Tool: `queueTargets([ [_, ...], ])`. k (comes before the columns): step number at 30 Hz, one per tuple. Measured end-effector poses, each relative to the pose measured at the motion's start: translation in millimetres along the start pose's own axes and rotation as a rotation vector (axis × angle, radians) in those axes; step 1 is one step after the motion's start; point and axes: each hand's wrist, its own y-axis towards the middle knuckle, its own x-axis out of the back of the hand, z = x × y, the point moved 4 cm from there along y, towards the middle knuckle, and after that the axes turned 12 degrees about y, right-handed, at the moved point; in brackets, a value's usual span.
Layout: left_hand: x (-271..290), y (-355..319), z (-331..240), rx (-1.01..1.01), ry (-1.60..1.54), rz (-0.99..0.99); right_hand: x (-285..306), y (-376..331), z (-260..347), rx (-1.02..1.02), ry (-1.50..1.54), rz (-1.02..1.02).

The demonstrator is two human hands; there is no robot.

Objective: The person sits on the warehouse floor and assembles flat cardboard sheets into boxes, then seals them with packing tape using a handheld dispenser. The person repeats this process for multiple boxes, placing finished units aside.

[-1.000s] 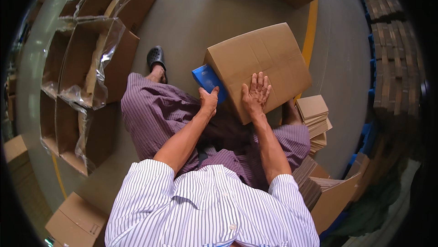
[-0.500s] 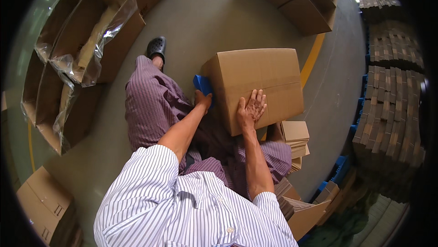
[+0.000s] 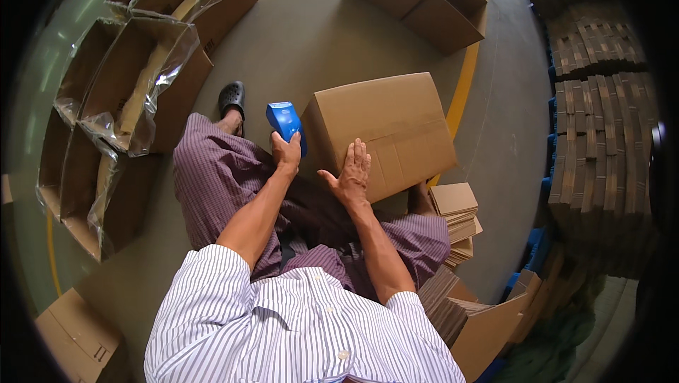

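A closed cardboard box (image 3: 396,118) stands between my knees, a seam running across its top face. My right hand (image 3: 350,178) lies on the near left part of that face, its fingers straight and its thumb spread out past the box's edge. Just left of the box, my left hand (image 3: 286,152) grips a blue hand-held tool (image 3: 283,118) that looks like a tape dispenser. It is held up, apart from the box. My fingers hide its lower part.
Open partitioned cartons with clear plastic film (image 3: 134,86) stand at the left. More open boxes (image 3: 445,12) are at the far right. Flat cardboard pieces (image 3: 456,202) lie by my right knee. Tall stacks of flattened cartons (image 3: 601,142) line the right side. A carton (image 3: 78,333) sits at lower left.
My left hand has raised the blue dispenser and turned it, away from the box's left side. My right hand has slid left across the box, and its thumb has spread.
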Motion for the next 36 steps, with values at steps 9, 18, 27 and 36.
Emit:
queueTargets([
  [9,39,4,-98,-0.356,-0.224,0.22,-21,-13,-18,0.132,-0.161,0.022],
  [18,111,-13,-142,-0.488,-0.102,0.436,16,-103,-33,0.492,0.053,0.311],
  [27,122,-22,-141,-0.312,-0.204,0.568,-7,-46,-11,0.165,0.058,0.035],
  [36,121,-24,-120,-0.373,-0.13,0.533,-9,-30,-7,0.118,-0.015,0.13],
])
